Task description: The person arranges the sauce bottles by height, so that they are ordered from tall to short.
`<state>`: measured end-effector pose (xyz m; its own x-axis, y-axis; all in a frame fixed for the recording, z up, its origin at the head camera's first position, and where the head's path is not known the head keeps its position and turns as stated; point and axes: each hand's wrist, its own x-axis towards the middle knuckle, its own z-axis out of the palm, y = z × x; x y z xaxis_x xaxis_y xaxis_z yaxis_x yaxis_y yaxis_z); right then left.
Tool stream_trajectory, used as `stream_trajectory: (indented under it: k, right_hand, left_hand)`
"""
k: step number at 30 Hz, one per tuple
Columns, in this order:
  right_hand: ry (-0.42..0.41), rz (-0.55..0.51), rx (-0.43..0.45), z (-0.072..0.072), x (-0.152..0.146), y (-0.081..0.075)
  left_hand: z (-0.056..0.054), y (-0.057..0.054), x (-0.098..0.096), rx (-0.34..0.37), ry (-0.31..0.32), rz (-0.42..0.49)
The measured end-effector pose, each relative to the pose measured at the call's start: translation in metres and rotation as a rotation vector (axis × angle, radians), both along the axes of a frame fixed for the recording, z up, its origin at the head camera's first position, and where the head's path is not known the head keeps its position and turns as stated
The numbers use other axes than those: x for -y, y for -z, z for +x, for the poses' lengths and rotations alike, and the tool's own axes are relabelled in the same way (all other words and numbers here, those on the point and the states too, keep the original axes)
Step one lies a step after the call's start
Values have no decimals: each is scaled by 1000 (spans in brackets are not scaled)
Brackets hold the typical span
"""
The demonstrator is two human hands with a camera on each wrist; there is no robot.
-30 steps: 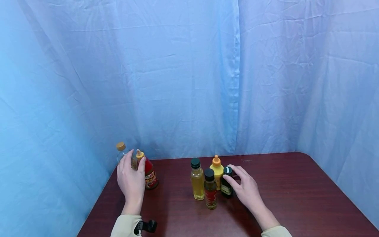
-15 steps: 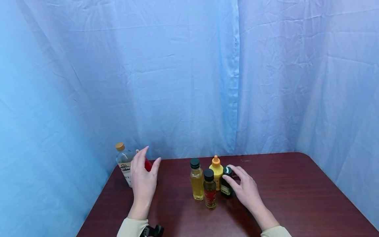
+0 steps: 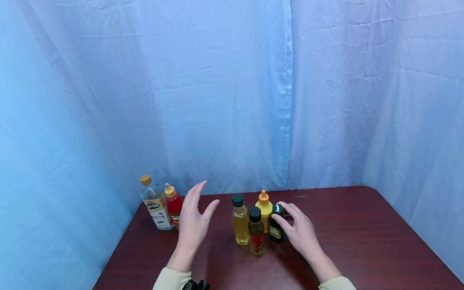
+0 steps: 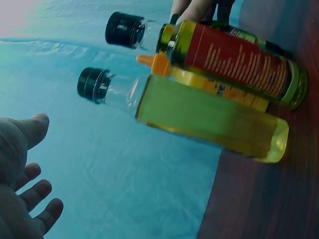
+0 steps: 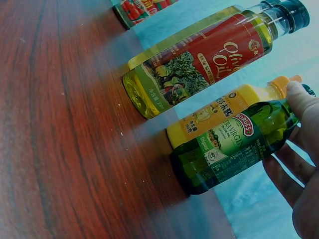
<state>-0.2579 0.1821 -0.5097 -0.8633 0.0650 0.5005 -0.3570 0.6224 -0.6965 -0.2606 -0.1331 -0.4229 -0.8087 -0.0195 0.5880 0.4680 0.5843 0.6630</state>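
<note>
In the head view my left hand (image 3: 193, 227) is in the air between two bottle groups, fingers extended and thumb apart, holding nothing. Behind its left side stand a red squeeze bottle (image 3: 174, 204), partly hidden, and a clear bottle with a white label (image 3: 158, 211). My right hand (image 3: 303, 231) grips the neck of a green olive oil bottle (image 5: 234, 142) between thumb and fingers; it stands upright on the table. Close beside it are a yellow squeeze bottle (image 3: 266, 209), a red-labelled olive oil bottle (image 3: 257, 241) and a square bottle of pale oil (image 3: 240, 225).
All the bottles stand on a dark reddish wooden table (image 3: 362, 237). Pale blue cloth (image 3: 224, 100) hangs behind it and at both sides. A black strap device (image 3: 195, 285) is on the left wrist.
My left hand has moved right, away from the clear and red bottles, uncovering most of both. The right hand has stayed on the green olive oil bottle.
</note>
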Motion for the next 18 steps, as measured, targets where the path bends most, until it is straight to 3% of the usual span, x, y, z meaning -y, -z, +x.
stream_trajectory:
  k: [12, 18]
  right_hand:
    - [-7, -6, 3, 1, 0, 1]
    - [-9, -7, 11, 1, 0, 0]
  left_hand:
    - [0, 7, -22, 80, 171, -22]
    - [1, 10, -31, 104, 216, -59]
